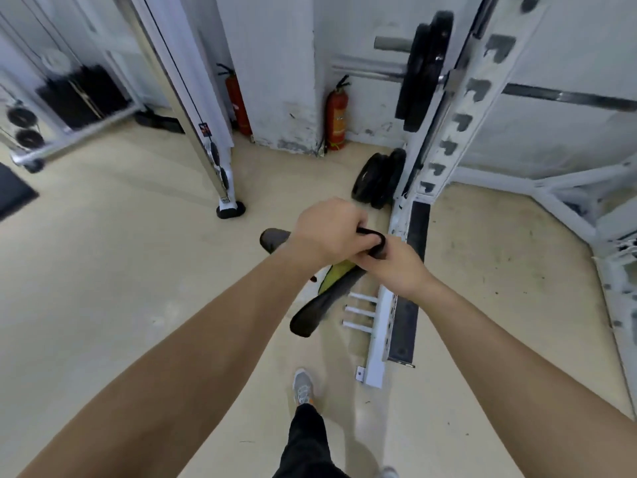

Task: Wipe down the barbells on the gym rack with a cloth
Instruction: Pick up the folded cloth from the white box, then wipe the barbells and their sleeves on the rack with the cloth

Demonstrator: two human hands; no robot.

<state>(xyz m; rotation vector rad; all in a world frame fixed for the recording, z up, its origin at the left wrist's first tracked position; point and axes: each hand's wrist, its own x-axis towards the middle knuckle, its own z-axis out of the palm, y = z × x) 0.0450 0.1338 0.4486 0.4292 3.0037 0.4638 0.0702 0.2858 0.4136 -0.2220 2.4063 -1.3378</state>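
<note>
A dark grey cloth with a yellow-green side hangs from both my hands at the centre of the view. My left hand and my right hand touch each other and both grip its top edge. A barbell rests on the white rack upright at the upper right, well above and beyond my hands. Black weight plates sit on the barbell's left sleeve.
More plates lean at the rack's foot. The rack's base rail with short pegs lies on the beige floor just under my hands. Two red fire extinguishers stand by the wall. A cable machine stands left. My foot is below.
</note>
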